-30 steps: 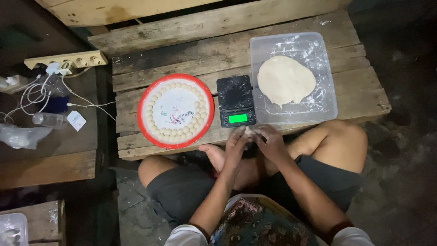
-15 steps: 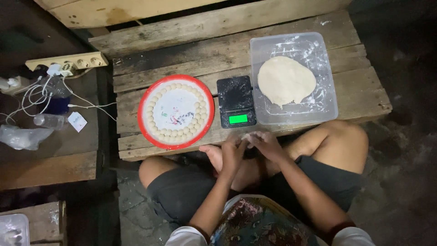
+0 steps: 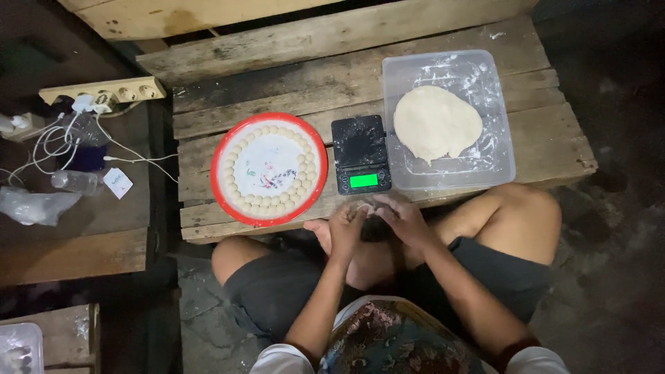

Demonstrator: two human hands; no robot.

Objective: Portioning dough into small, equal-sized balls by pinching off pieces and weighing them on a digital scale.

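Two hands show: the left hand [image 3: 344,228] and the right hand [image 3: 403,220], close together just below the tabletop [image 3: 291,62] edge. One wooden pallet serves as that tabletop.

On it stand three things: one round plate with a red rim [image 3: 220,154], one small black scale [image 3: 359,154] with one lit green display [image 3: 364,181], and one clear plastic tray [image 3: 493,97]. The tray holds one flat lump of pale dough [image 3: 436,122].

The plate carries many small dough balls [image 3: 302,168] set in a ring; they are too small to count exactly, roughly three to four dozen.

To the left lie one power strip [image 3: 104,91], one small plastic bottle [image 3: 75,181] and one crumpled plastic bag [image 3: 34,206].
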